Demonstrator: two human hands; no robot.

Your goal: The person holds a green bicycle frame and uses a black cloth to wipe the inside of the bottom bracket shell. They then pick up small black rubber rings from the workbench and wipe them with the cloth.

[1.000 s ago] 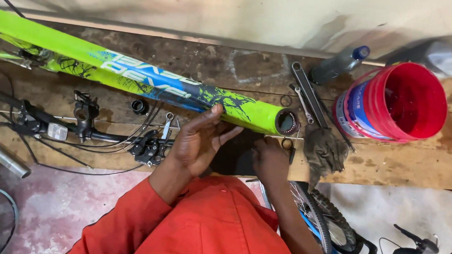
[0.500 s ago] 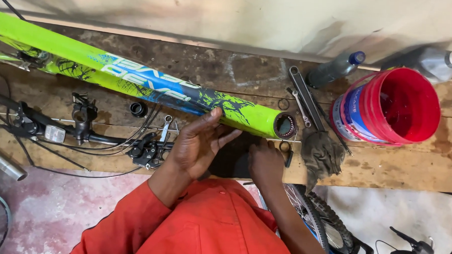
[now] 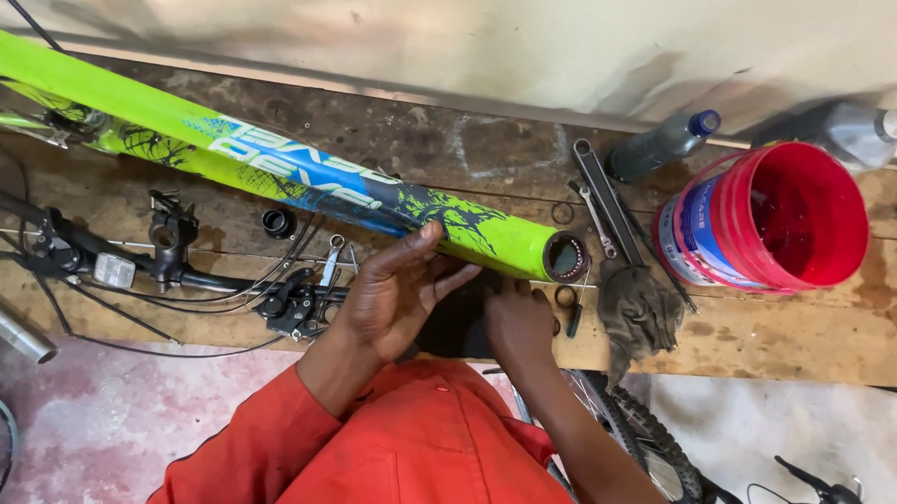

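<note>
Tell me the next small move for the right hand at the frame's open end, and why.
Probably pick up a loose ring lying by the right hand: the frame tube's end sits open beside it, and the left hand already steadies the tube.

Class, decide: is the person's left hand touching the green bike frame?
Touching. The head view shows the left hand with its fingertips resting against the green bike frame.
</note>
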